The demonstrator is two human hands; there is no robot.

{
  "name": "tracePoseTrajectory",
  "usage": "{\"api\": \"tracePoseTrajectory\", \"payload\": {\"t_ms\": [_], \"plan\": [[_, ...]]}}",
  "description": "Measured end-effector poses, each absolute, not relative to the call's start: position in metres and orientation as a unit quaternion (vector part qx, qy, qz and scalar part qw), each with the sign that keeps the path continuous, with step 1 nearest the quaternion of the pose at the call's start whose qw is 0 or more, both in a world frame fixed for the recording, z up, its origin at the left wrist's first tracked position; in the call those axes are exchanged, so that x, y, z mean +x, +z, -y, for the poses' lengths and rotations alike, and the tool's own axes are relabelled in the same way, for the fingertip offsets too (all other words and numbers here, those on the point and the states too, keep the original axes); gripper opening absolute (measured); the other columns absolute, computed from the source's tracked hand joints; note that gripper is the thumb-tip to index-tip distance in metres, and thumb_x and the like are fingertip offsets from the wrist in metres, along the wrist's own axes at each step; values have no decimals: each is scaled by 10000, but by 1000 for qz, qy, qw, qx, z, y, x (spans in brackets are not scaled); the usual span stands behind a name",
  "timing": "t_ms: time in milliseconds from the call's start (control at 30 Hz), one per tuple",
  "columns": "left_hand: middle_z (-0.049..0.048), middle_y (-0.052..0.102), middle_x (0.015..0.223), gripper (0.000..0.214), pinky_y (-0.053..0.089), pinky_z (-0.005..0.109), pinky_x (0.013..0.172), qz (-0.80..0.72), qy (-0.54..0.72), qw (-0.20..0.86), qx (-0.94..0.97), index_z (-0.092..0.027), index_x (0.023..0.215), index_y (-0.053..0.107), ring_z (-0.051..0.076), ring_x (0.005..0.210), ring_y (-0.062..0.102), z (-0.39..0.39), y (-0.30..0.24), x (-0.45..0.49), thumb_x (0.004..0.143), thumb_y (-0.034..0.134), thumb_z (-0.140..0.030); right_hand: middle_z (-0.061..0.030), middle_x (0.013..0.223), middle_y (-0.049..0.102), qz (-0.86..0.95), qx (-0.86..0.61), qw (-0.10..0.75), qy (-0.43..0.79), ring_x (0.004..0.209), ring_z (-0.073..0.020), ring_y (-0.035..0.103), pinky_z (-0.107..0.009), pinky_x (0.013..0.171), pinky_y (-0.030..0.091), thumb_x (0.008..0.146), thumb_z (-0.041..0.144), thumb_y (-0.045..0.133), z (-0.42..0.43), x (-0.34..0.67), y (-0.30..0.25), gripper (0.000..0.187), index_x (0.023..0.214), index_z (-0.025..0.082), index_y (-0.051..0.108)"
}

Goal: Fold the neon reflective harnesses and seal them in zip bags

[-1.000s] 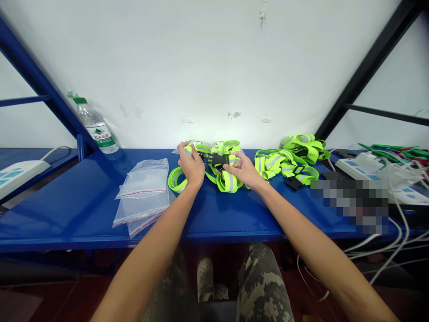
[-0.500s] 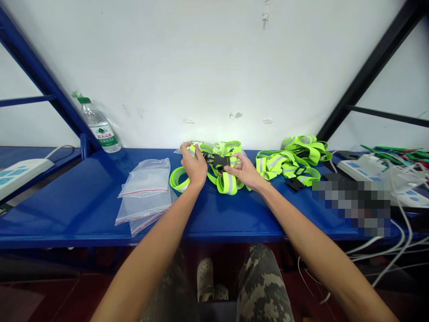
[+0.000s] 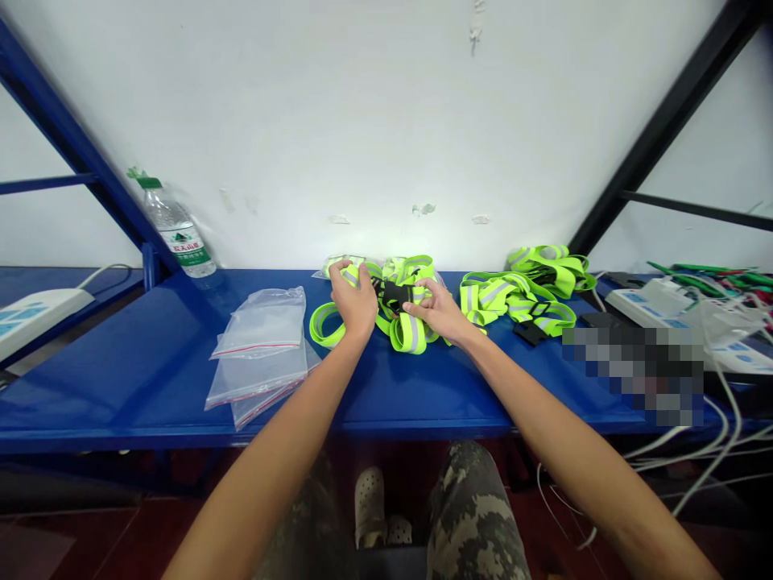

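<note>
A neon-yellow reflective strap [image 3: 408, 333] with grey stripes lies in loops on the blue table, between and below my hands. My left hand [image 3: 355, 300] is closed on the strap near the black buckle [image 3: 395, 295]. On the other side, my right hand [image 3: 439, 309] pinches the buckle's right end between thumb and fingers. The two buckle parts sit against each other; whether they are latched I cannot tell. One strap loop [image 3: 324, 325] curls out to the left of my left hand. My fingers hide part of the webbing.
Clear zip bags [image 3: 261, 346] are stacked to the left on the blue table [image 3: 138, 362]. More reflective straps [image 3: 519, 300] are piled at right. A water bottle [image 3: 181, 229] leans at the back left. Power strips [image 3: 649, 308] and cables crowd the far right.
The two buckle parts have come closer together between my hands. My left hand has shifted slightly to the right, and the strap loops moved a little with it.
</note>
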State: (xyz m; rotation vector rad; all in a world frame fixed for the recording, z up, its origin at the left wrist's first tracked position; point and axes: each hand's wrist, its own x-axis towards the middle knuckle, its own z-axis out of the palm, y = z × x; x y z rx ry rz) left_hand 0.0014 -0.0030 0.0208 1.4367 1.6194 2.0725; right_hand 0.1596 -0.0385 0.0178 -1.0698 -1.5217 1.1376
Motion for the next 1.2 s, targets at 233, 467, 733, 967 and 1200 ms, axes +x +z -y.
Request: {"api": "tracePoseTrajectory", "payload": {"t_ms": [233,467,733,967,1200], "plan": [[54,600,1024,163,389,347,982,-528,700,123,465,-216,969,488,218,1035,569,1,17,5,877,604,-283,129,448,465,624,-432,452,469,346,-87,361,-188,352,212,694,468,767,35,159,12,559,1014,260,358],[59,602,1063,200,394,344,988,-513,702,155,468,-204,989,511,211,1066,566,0,19,8,848,630,-280,150,456,400,622,-423,469,463,341,-73,301,-189,365,200,675,428,784,27,162,5,559,1019,272,371],[-17,605,861,537,475,262,758,-464,749,276,384,-210,1077,479,130,760,600,1,46,-2,606,689,-62,-36,1076,661,612,-428,520,415,671,-145,650,-269,569,489,676,378,758,22,177,9,437,915,258,412],[-81,514,628,566,407,213,512,-441,747,400,294,-214,1048,477,94,501,516,-8,93,-33,539,674,-65,-86,978,700,605,-480,577,265,653,-169,656,-299,583,500,696,455,740,20,212,20,381,693,214,445],[-85,421,486,398,430,259,504,-413,638,427,491,-175,904,575,91,416,424,-3,101,-22,529,574,-39,-78,795,707,656,-488,514,258,725,-187,646,-301,650,505,765,568,677,26,205,22,393,769,178,627]]}}
